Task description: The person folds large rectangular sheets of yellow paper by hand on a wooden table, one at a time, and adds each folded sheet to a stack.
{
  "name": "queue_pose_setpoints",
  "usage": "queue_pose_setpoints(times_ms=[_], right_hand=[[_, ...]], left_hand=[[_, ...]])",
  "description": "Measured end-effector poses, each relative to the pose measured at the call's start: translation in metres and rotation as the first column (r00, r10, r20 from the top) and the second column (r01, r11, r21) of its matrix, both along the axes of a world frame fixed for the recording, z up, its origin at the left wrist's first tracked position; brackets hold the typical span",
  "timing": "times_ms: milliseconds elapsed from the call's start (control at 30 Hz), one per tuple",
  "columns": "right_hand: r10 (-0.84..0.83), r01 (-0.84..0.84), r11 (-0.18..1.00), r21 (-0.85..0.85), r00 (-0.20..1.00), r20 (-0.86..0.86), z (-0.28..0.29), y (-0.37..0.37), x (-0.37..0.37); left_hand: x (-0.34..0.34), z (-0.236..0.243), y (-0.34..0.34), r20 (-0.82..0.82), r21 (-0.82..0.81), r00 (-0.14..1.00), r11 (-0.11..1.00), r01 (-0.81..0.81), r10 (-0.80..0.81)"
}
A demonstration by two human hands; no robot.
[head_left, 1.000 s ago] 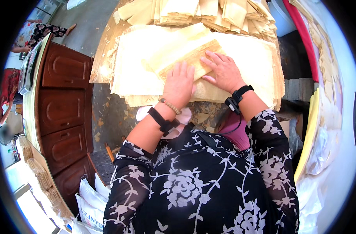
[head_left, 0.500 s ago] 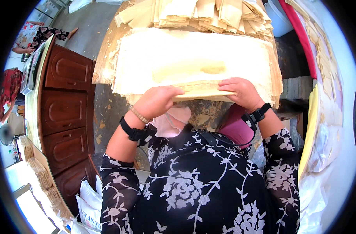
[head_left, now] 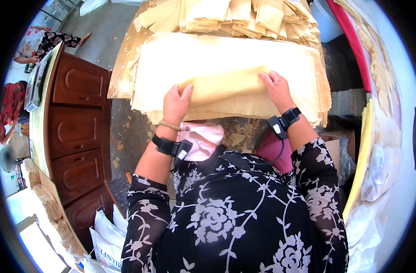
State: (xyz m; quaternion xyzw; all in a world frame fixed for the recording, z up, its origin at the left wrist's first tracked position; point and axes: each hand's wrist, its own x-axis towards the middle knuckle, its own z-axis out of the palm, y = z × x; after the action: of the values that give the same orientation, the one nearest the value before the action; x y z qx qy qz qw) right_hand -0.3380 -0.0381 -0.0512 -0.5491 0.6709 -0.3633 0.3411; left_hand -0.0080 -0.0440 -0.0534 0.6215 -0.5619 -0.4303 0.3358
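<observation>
My left hand and my right hand grip opposite ends of a folded tan sheet, thin and slightly glossy like tofu skin. Thumbs lie on top at each end; the fingers beneath are partly hidden. The folded strip runs left to right over a broad stack of pale sheets, whose upper surface is washed out by bright light. Ragged edges of the stack show at the near side. Beyond it, folded tan bundles are heaped at the far end of the wooden table.
A pink cloth lies between the stack and my body, with a magenta object to its right. Dark wooden cabinets stand left. A white-blue bucket is at far right. Two other people are at the left edge, apart from me.
Both hands have moved away from my body, from the stack's near edge onto its top. The folded sheet, seen edge-on before, now lies flatter with its broad face showing.
</observation>
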Motion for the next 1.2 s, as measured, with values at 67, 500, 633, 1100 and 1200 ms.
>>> queue_pose_setpoints(times_ms=[67, 500, 633, 1100, 1200], right_hand=[[-0.023, 0.016, 1.000, -0.023, 0.924, -0.383, 0.012, -0.007, 0.015], [-0.081, -0.081, 0.983, -0.163, 0.607, -0.790, 0.008, -0.011, 0.037], [-0.021, -0.008, 0.999, -0.032, 0.607, -0.795, 0.028, -0.012, 0.045], [0.174, -0.427, 0.901, -0.078, 0.520, -0.836, -0.004, -0.001, 0.083], [0.201, -0.426, 0.900, -0.091, 0.590, -0.782, 0.000, -0.001, 0.078]], left_hand=[[-0.012, 0.012, 0.002, 0.575, -0.137, 0.813, 0.991, -0.010, 0.088], [-0.058, 0.006, -0.003, 0.823, -0.457, 0.567, 0.636, 0.622, 0.036], [-0.072, -0.001, 0.000, 0.748, -0.315, 0.630, 0.724, 0.614, -0.209], [-0.029, -0.001, -0.010, 0.828, -0.324, 0.559, 0.792, 0.518, -0.027], [-0.031, 0.043, -0.028, 0.821, -0.133, 0.523, 0.813, 0.567, -0.230]])
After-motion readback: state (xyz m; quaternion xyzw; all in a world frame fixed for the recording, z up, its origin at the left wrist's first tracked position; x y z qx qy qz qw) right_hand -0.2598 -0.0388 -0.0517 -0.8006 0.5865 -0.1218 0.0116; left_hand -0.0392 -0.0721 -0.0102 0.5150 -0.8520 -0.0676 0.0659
